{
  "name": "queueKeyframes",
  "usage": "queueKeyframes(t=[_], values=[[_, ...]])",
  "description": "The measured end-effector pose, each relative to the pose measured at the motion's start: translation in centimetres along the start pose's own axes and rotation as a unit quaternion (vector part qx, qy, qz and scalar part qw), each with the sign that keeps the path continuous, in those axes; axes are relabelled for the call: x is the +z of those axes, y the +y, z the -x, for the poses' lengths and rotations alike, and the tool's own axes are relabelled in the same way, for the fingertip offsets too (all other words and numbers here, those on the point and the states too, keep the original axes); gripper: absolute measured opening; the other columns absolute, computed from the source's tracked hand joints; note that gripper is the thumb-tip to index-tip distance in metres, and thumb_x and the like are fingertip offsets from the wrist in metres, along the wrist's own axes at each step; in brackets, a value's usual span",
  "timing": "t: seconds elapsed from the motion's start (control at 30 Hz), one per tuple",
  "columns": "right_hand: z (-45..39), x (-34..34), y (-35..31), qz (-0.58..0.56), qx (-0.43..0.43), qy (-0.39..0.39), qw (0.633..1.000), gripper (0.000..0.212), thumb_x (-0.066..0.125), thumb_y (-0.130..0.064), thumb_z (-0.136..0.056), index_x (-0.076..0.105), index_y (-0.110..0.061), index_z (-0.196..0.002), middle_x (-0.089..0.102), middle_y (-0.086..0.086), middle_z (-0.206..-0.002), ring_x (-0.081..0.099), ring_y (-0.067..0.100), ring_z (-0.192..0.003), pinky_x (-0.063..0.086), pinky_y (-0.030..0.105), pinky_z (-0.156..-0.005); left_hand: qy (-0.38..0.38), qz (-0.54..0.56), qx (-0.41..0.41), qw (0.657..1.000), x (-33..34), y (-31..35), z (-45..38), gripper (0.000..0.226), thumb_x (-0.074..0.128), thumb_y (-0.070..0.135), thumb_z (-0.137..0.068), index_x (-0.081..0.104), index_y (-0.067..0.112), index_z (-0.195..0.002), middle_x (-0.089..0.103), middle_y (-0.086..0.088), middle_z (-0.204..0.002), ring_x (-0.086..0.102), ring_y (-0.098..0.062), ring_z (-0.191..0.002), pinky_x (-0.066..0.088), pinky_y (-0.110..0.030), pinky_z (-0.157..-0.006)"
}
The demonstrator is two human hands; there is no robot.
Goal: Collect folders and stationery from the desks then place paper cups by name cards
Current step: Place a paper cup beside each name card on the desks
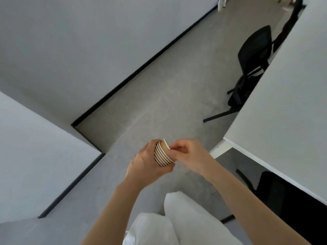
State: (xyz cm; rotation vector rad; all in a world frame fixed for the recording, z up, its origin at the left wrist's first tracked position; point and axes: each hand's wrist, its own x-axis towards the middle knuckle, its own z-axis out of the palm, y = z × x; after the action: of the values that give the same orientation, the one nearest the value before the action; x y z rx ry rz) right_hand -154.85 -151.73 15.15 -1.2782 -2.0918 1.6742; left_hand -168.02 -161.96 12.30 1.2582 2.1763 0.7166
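A stack of several brown paper cups (pixel 161 155) with white rims lies sideways in my left hand (pixel 146 161), which is wrapped around it from the left. My right hand (pixel 187 152) pinches the rim of the end cup (pixel 166 144) at the top of the stack with thumb and fingertips. Both hands are held over the grey floor, in front of my white trousers. No name cards, folders or stationery are in view.
A white desk (pixel 283 112) runs along the right, its corner close to my right hand. A black chair (pixel 253 55) stands tucked at its far side and another dark chair (pixel 276 188) sits under it. Grey walls (pixel 79 50) with black skirting close the left.
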Motion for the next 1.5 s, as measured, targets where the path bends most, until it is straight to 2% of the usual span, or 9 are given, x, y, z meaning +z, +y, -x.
queueKeyframes(t=[0.2, 0.37, 0.67, 0.8, 0.93, 1.07, 1.23, 1.37, 1.5], values=[[-7.6, -5.8, -0.7, 0.006, -0.004, 0.098, 0.995, 0.002, 0.072, -0.026, -0.082, 0.070, -0.024, -0.082, 0.075, -0.006, -0.080, 0.070, 0.007, -0.077, 0.056, 0.026, -0.079, -0.065, -0.004, 0.027, 0.997, 0.3, 3.1, -12.6, 0.069, 0.077, 0.051, -0.060, 0.048, 0.034, -0.120, 0.063, 0.014, -0.103, 0.064, -0.015, -0.092, 0.054, -0.040, -0.081], [-13.9, -13.2, -1.3, 0.002, 0.015, 0.110, 0.994, 0.007, 0.072, -0.017, -0.082, 0.069, -0.024, -0.084, 0.072, -0.007, -0.078, 0.070, 0.011, -0.079, 0.056, 0.029, -0.082, -0.117, -0.003, 0.055, 0.992, 1.3, 7.4, -22.8, 0.063, 0.071, 0.056, -0.058, 0.047, 0.039, -0.113, 0.063, 0.016, -0.098, 0.063, -0.008, -0.085, 0.055, -0.040, -0.076], [-23.5, -23.0, -2.3, -0.007, 0.047, 0.196, 0.979, 0.014, 0.068, -0.015, -0.085, 0.073, -0.013, -0.098, 0.074, 0.003, -0.091, 0.069, 0.017, -0.087, 0.053, 0.037, -0.088, -0.166, 0.016, 0.107, 0.980, 2.9, 14.3, -37.9, 0.054, 0.079, 0.045, -0.063, 0.054, 0.036, -0.111, 0.065, 0.015, -0.094, 0.064, -0.005, -0.083, 0.055, -0.038, -0.076], [-28.1, -26.0, -2.3, 0.000, 0.072, 0.268, 0.961, 0.012, 0.067, -0.011, -0.084, 0.073, -0.009, -0.094, 0.074, 0.007, -0.089, 0.069, 0.022, -0.086, 0.053, 0.042, -0.087, -0.197, -0.004, 0.135, 0.971, 3.3, 15.8, -44.7, 0.060, 0.073, 0.054, -0.057, 0.052, 0.038, -0.111, 0.064, 0.016, -0.094, 0.063, -0.005, -0.082, 0.055, -0.037, -0.074], [-33.3, -28.7, -3.2, 0.010, 0.098, 0.304, 0.948, 0.014, 0.066, -0.018, -0.088, 0.072, -0.011, -0.098, 0.074, 0.005, -0.090, 0.069, 0.018, -0.084, 0.053, 0.038, -0.087, -0.225, -0.024, 0.163, 0.960, 3.0, 17.2, -51.5, 0.059, 0.073, 0.053, -0.057, 0.051, 0.039, -0.110, 0.064, 0.017, -0.095, 0.064, -0.006, -0.083, 0.053, -0.033, -0.073], [-36.4, -31.3, -4.0, 0.001, 0.127, 0.367, 0.922, 0.012, 0.064, -0.022, -0.089, 0.070, -0.015, -0.096, 0.072, -0.002, -0.085, 0.068, 0.014, -0.080, 0.053, 0.030, -0.081, -0.259, -0.055, 0.195, 0.944, 2.8, 19.1, -57.6, 0.058, 0.077, 0.049, -0.064, 0.052, 0.037, -0.114, 0.065, 0.015, -0.097, 0.064, -0.009, -0.085, 0.052, -0.031, -0.073], [-38.2, -35.0, -2.9, -0.052, 0.176, 0.445, 0.876, 0.013, 0.064, -0.021, -0.089, 0.070, -0.014, -0.098, 0.068, -0.007, -0.081, 0.062, 0.003, -0.076, 0.040, 0.010, -0.066, -0.288, -0.071, 0.239, 0.925, 5.1, 22.9, -63.5, 0.068, 0.077, 0.055, -0.063, 0.051, 0.034, -0.122, 0.064, 0.014, -0.103, 0.063, -0.013, -0.093, 0.053, -0.036, -0.081], [-37.6, -39.0, -0.5, -0.104, 0.220, 0.488, 0.838, 0.008, 0.064, -0.021, -0.089, 0.070, -0.019, -0.092, 0.070, -0.004, -0.083, 0.063, 0.006, -0.079, 0.042, 0.012, -0.066, -0.318, -0.073, 0.261, 0.909, 8.5, 26.1, -66.6, 0.065, 0.079, 0.059, -0.061, 0.049, 0.039, -0.115, 0.062, 0.016, -0.097, 0.062, -0.008, -0.088, 0.053, -0.032, -0.074], [-36.3, -44.2, 3.4, -0.118, 0.268, 0.538, 0.790, 0.009, 0.062, -0.018, -0.089, 0.069, -0.022, -0.085, 0.067, -0.007, -0.080, 0.063, 0.001, -0.076, 0.042, 0.013, -0.063, -0.342, -0.073, 0.269, 0.897, 12.7, 30.1, -69.0, 0.073, 0.077, 0.063, -0.060, 0.046, 0.041, -0.122, 0.060, 0.018, -0.103, 0.059, -0.006, -0.094, 0.053, -0.030, -0.079]])
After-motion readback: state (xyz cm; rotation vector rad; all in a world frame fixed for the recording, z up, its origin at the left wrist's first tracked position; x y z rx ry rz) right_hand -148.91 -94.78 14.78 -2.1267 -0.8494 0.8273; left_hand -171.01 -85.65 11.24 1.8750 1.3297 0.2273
